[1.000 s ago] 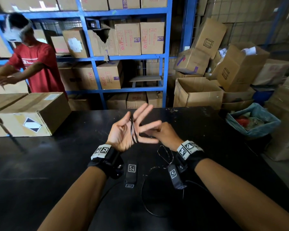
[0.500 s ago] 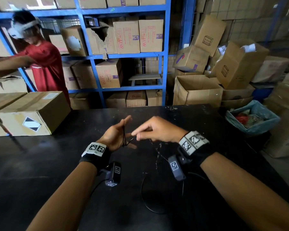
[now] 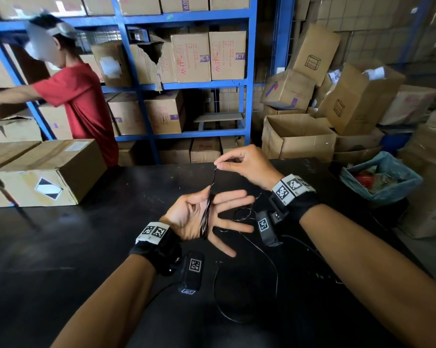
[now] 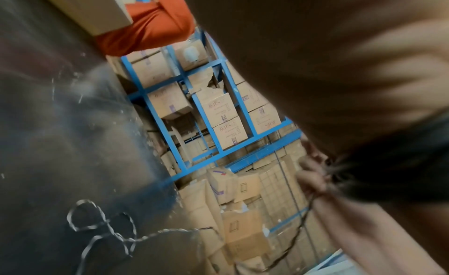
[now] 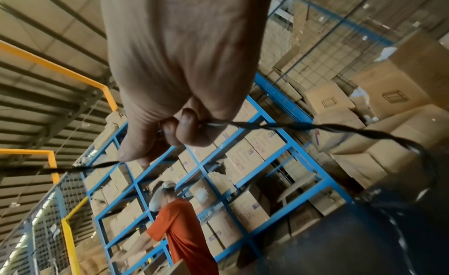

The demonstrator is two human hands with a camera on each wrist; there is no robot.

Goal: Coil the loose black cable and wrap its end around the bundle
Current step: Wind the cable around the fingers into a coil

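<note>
A thin black cable (image 3: 213, 178) runs from my raised right hand (image 3: 220, 167) down to my left hand (image 3: 222, 214). The right thumb and fingers (image 5: 192, 125) pinch the twisted cable (image 5: 291, 127). My left hand is palm up with its fingers spread straight. Several turns of cable, the coil (image 3: 205, 219), lie wound across its palm beside the thumb. The rest of the cable hangs down to the black table (image 3: 86, 247) and lies there in a loose loop (image 3: 274, 272). In the left wrist view, twisted loops of the cable (image 4: 104, 225) rest on the tabletop.
A sealed cardboard box (image 3: 48, 172) sits on the table's far left. A blue-lined bin (image 3: 380, 177) stands past the right edge. A person in a red shirt (image 3: 81, 104) works at the blue shelving (image 3: 248, 71). Open boxes (image 3: 297, 136) are stacked behind the table.
My right hand has lifted up and away, drawing the cable taut above the left hand. The left hand has turned palm up and spread its fingers, with the coil across it.
</note>
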